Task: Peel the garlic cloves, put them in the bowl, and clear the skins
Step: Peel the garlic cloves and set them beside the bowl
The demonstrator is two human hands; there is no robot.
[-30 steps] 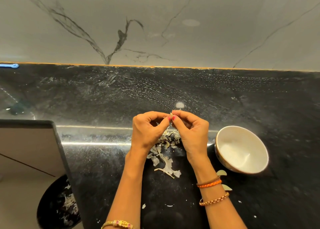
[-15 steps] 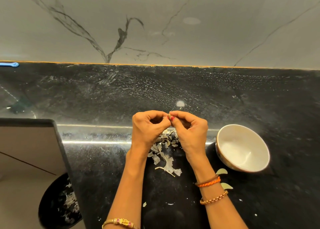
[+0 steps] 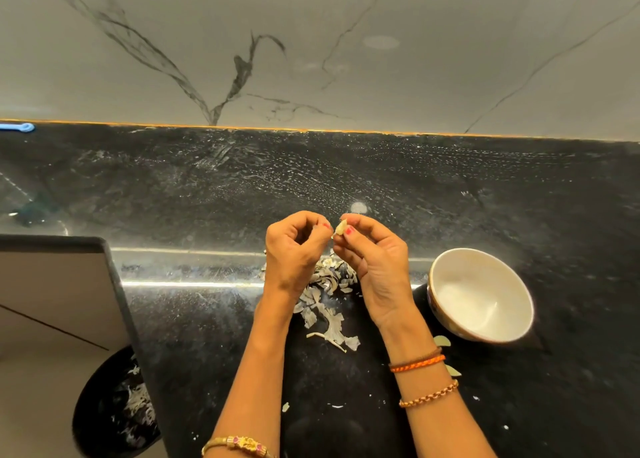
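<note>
The right hand (image 3: pixel 375 260) pinches a garlic clove (image 3: pixel 340 228) at its fingertips; the left hand (image 3: pixel 294 250), fingers curled beside it, perhaps pinches a scrap of skin.

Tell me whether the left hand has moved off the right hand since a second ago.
Yes. The left hand has pulled slightly left, away from the garlic clove pinched by the right hand; the bowl stays put.

Both forearms reach forward side by side, the left hand (image 3: pixel 294 250) curled with thumb and fingertips pinched together, the right hand (image 3: pixel 375 260) just beside it — fingers bent, thumb and forefinger pinching — the two hands slightly apart.
</note>
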